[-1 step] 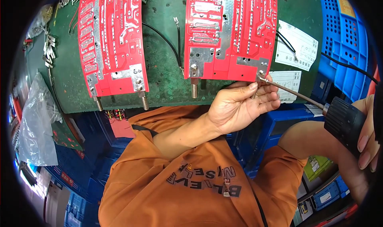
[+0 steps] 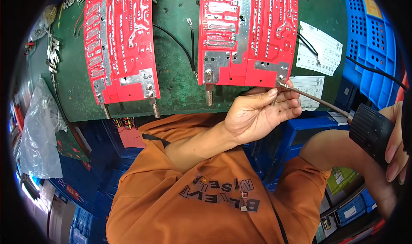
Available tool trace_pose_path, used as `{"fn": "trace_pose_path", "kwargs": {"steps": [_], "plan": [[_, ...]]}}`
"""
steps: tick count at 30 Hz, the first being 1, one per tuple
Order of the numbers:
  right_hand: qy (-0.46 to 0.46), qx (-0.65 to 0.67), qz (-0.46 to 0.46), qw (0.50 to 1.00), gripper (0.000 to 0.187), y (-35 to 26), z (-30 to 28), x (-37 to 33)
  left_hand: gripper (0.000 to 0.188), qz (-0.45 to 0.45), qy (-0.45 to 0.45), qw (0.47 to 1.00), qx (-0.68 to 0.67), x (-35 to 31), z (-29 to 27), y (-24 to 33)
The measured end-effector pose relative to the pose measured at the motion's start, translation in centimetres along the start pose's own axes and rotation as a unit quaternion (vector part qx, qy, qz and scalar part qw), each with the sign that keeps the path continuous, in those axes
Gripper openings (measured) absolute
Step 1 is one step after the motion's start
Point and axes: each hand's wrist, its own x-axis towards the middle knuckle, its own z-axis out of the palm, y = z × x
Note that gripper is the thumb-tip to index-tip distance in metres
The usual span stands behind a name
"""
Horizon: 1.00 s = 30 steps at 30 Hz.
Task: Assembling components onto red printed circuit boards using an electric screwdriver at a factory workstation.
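Observation:
Two red circuit boards lie solder side up, the left circuit board (image 2: pixel 128 46) and the right circuit board (image 2: pixel 249 38). Threaded metal posts stick out past their near edges, such as this post (image 2: pixel 209 96). At the right board's near right corner, my left hand (image 2: pixel 257 115) pinches a metal post (image 2: pixel 274 101) between thumb and fingers, partly hidden by them. My right hand (image 2: pixel 395 145), cut off by the picture's rim, grips a black-handled power screwdriver (image 2: pixel 371 130). Its long shaft (image 2: pixel 317 100) slants to a screw (image 2: pixel 282 78) at that same corner.
A green mat (image 2: pixel 176 89) covers the bench. Black wires (image 2: pixel 182 44) with metal terminals run beside the boards. Paper labels (image 2: pixel 319 51) lie right of them, near a blue plastic crate (image 2: pixel 373 42). Loose metal terminals (image 2: pixel 52 53) and a clear plastic bag (image 2: pixel 38 132) are at left.

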Motion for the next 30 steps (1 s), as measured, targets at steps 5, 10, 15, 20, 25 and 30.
{"fn": "trace_pose_path", "kwargs": {"steps": [5,10,15,20,25,30], "plan": [[-0.002,-0.002,0.000,1.000,0.042,-2.0,-2.7,-1.0,0.030,0.005,-0.004,1.000,0.027,-0.1,0.0,0.1],[-0.008,-0.006,-0.003,1.000,0.042,-1.0,-0.9,-0.7,0.030,0.042,0.076,0.978,0.189,-0.4,2.6,-0.1],[-0.020,-0.012,0.000,1.000,0.041,-0.8,-0.7,-0.4,0.041,0.145,0.169,0.787,0.575,-1.2,3.6,0.6],[-0.036,-0.017,0.004,0.999,0.041,2.1,3.3,1.2,0.045,0.064,0.204,0.758,0.616,-1.1,4.3,0.9],[-0.061,-0.017,0.016,0.998,0.040,0.3,2.2,1.3,0.043,0.060,0.198,0.752,0.626,-1.3,4.5,1.2],[-0.081,-0.015,0.033,0.996,0.040,4.4,7.2,3.1,0.042,0.066,0.202,0.737,0.642,-1.1,4.5,1.1]]}}
